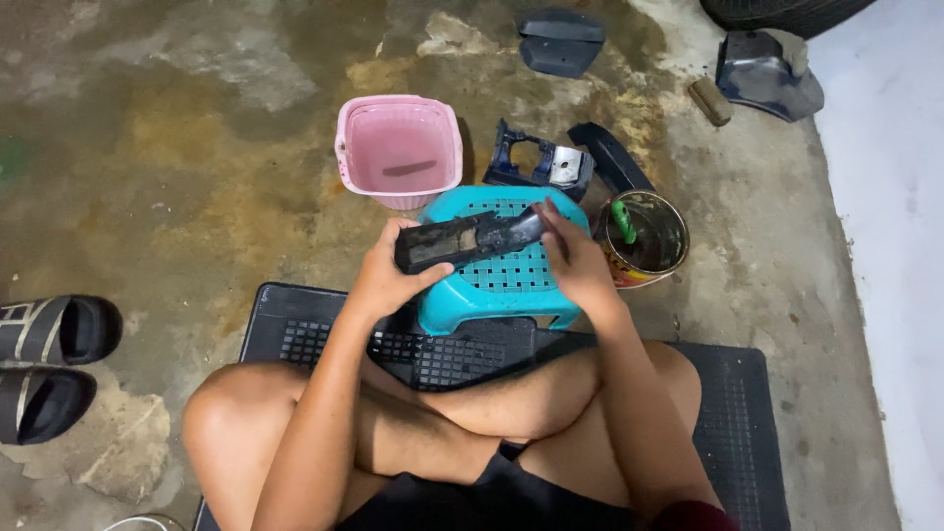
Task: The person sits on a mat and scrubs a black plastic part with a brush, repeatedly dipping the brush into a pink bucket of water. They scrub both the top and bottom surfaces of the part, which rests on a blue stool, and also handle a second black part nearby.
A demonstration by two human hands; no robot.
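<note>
I am sitting cross-legged on a black rubber floor mat (733, 413) laid over a bare concrete floor (177, 147) that is stained brown and rust-yellow, with pale patches where the surface has worn. Along the right edge the concrete gives way to a smooth, lighter strip of floor (890, 246).

My left hand (383, 280) grips the near end of a dirty black plastic panel (470, 239), fingers wrapped round it and thumb on top. My right hand (580, 265) is closed on the panel's other, narrower end. The panel is held level just above a turquoise plastic stool (501, 280) with a slotted top, which stands at the front of the mat, right before my knees.

Behind the stool sits a pink plastic tub (398, 147) holding water with a dark object lying in it. Just to the right of the stool is an open round tin (644, 239) with a green-handled tool (623, 221) standing in it. Further back lie several more dark plastic parts (560, 41), a blue part (536, 165) among them, and the edge of a tyre (777, 12) shows at the top. A pair of black sandals (49, 364) rests on the concrete at my left
</note>
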